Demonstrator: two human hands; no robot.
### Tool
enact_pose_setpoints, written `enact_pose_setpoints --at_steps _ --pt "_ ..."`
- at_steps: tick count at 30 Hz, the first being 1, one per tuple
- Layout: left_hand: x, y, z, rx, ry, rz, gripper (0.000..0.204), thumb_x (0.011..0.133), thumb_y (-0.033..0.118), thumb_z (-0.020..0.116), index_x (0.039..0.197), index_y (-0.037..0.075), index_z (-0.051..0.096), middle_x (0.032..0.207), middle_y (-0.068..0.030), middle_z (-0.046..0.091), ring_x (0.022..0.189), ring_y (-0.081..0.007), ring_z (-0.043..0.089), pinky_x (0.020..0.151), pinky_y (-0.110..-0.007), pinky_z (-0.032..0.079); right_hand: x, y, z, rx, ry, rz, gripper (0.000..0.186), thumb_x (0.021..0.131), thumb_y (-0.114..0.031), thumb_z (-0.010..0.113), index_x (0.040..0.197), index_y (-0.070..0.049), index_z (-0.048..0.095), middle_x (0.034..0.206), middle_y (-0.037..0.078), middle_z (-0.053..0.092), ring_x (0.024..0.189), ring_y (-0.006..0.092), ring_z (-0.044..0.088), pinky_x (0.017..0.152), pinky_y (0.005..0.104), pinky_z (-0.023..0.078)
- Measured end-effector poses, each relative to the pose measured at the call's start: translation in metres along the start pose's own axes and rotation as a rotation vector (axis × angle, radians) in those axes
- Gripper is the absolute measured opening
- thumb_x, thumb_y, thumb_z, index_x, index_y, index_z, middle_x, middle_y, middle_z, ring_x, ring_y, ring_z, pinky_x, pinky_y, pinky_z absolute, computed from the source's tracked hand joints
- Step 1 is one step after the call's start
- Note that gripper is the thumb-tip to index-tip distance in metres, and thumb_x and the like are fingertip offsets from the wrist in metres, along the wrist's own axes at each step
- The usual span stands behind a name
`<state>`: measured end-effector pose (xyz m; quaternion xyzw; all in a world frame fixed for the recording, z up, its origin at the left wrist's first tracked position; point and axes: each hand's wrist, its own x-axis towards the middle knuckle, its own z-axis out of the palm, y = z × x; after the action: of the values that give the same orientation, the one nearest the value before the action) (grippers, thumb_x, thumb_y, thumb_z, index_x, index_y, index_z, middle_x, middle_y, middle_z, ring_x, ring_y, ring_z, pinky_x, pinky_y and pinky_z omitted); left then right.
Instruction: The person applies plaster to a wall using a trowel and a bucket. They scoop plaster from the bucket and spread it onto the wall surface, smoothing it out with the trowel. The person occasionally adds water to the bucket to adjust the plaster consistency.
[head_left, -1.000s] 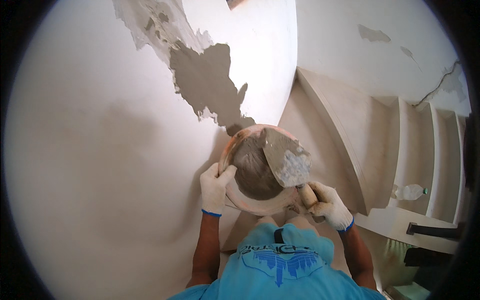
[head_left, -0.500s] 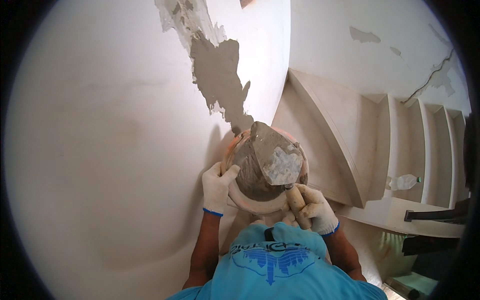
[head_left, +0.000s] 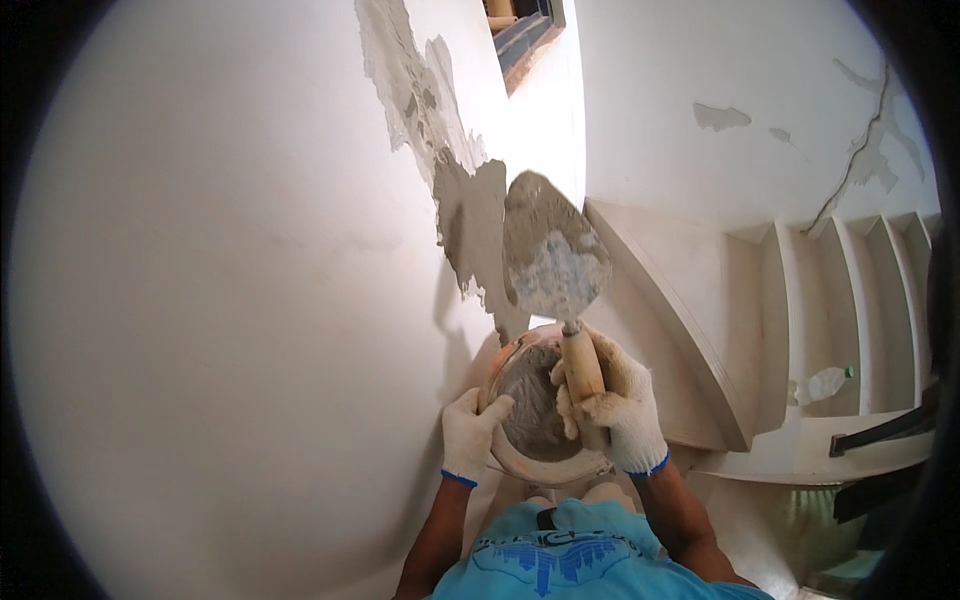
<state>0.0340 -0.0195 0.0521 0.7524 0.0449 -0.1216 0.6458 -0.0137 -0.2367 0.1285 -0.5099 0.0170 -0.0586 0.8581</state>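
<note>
My left hand (head_left: 473, 430), in a white knit glove with a blue cuff, grips the left rim of a round bowl (head_left: 503, 453). Wet grey mortar (head_left: 533, 405) lies inside the bowl. My right hand (head_left: 622, 405), gloved the same way, is wrapped round the wooden handle of a trowel (head_left: 556, 255). The trowel's blade points away from me above the bowl's far rim, with grey mortar smeared over its far part and left edge. Just left of the blade, a damp grey mortar patch (head_left: 472, 225) runs up the white wall.
A white wall (head_left: 230, 300) fills the left side. Stairs (head_left: 790, 330) curve off at the right, with a clear plastic bottle (head_left: 826, 384) on a step. The right wall has a long crack (head_left: 858, 150). A window opening (head_left: 525, 40) shows at the top.
My right hand has raised the trowel from over the bowl to beside the wall patch. The view has shifted, showing more of the upper wall. My left hand keeps hold of the bowl.
</note>
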Motion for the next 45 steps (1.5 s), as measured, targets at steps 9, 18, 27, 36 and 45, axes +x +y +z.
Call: enact_pose_setpoints --at_steps 9,18,27,36,45 --pt "-0.001 0.001 -0.002 -0.011 -0.040 -0.025 0.017 0.094 0.015 0.080 0.094 -0.002 0.074 0.079 0.0047 0.062 0.070 -0.0060 0.054 0.061 -0.026 0.045 0.042 -0.023 0.045 -0.391 0.068 -0.188 0.085 0.077 -0.003 0.080 0.156 0.005 0.051 0.136 0.020 0.069 0.121 0.0224 0.068 0.106 0.0368 0.055" --pt "-0.004 0.006 -0.003 0.002 -0.058 -0.017 0.019 0.094 0.015 0.080 0.088 -0.001 0.071 0.079 0.0051 0.060 0.070 -0.0062 0.052 0.062 -0.026 0.044 0.065 -0.018 0.072 -0.632 0.111 -0.475 0.084 0.076 0.000 0.079 0.156 0.000 0.053 0.128 0.021 0.070 0.117 0.0256 0.071 0.100 0.0363 0.057" --pt "-0.007 0.013 -0.004 -0.008 -0.083 -0.010 0.017 0.093 0.012 0.077 0.085 0.000 0.068 0.079 0.0046 0.059 0.072 -0.0059 0.053 0.064 -0.026 0.045 0.073 0.011 0.094 -1.105 0.238 -0.630 0.092 0.075 0.000 0.081 0.160 -0.008 0.046 0.116 0.018 0.067 0.098 0.0376 0.072 0.081 0.0424 0.060" --pt "0.003 -0.006 -0.006 0.010 -0.086 0.054 0.017 0.091 0.008 0.073 0.080 0.002 0.061 0.079 0.0060 0.053 0.073 -0.0052 0.049 0.064 -0.025 0.044 0.066 0.020 0.095 -1.260 0.195 -0.633 0.092 0.076 -0.005 0.081 0.160 -0.007 0.043 0.114 0.016 0.063 0.096 0.0351 0.069 0.073 0.0429 0.059" --pt "-0.001 0.004 -0.007 0.028 -0.113 -0.034 0.017 0.094 0.011 0.076 0.086 -0.001 0.068 0.081 0.0036 0.060 0.073 -0.0062 0.053 0.064 -0.026 0.046 0.043 0.017 0.071 -1.283 0.153 -0.441 0.084 0.076 -0.004 0.081 0.155 -0.008 0.051 0.110 0.017 0.066 0.092 0.0375 0.070 0.076 0.0454 0.058"
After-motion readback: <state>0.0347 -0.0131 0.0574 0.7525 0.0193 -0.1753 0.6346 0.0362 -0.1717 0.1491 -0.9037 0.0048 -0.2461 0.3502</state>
